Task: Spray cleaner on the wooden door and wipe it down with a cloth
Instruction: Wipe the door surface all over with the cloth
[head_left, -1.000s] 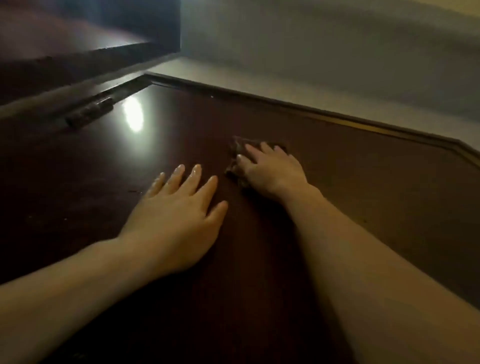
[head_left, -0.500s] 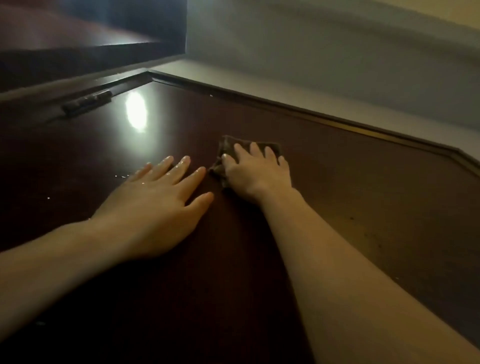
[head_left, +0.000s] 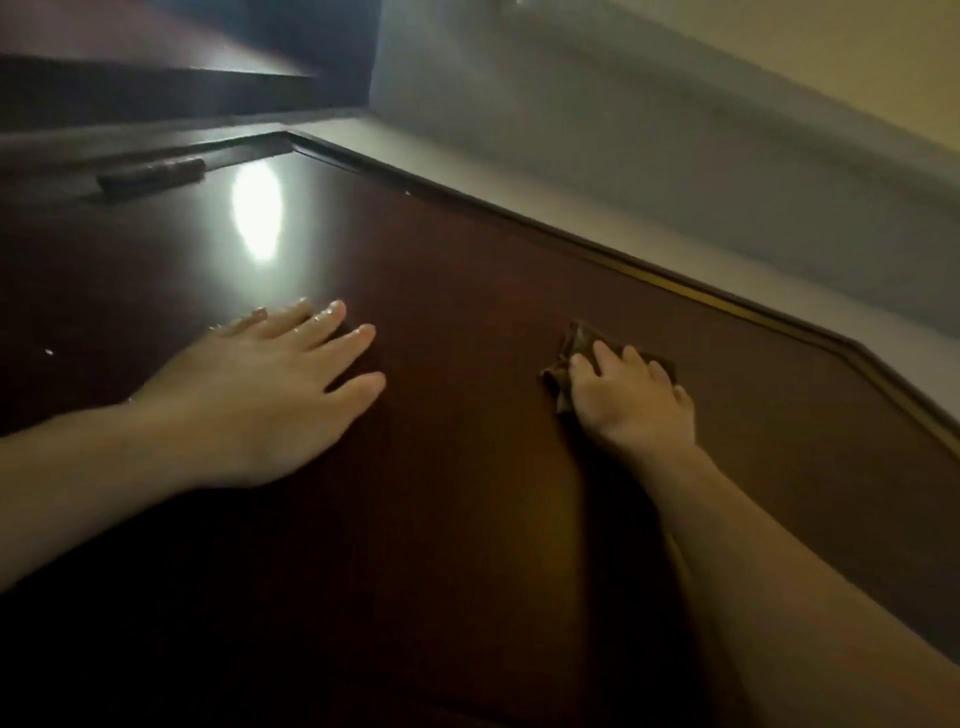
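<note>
The dark brown wooden door (head_left: 467, 270) fills most of the view, glossy, with a bright light reflection near its upper left. My right hand (head_left: 631, 400) presses a small dark brown cloth (head_left: 574, 345) flat against the door at centre right; the cloth peeks out past my fingertips and thumb. My left hand (head_left: 275, 384) lies flat on the door to the left, fingers spread and wet-looking, holding nothing. No spray bottle is in view.
A dark hinge (head_left: 150, 174) sits at the door's upper left edge beside the dark frame (head_left: 156, 98). A pale wall (head_left: 649, 135) runs along the door's top edge, which has a thin trim line (head_left: 675, 283).
My right hand has slid the cloth to the right across the door, away from my left hand. My left hand has stayed flat in about the same spot.
</note>
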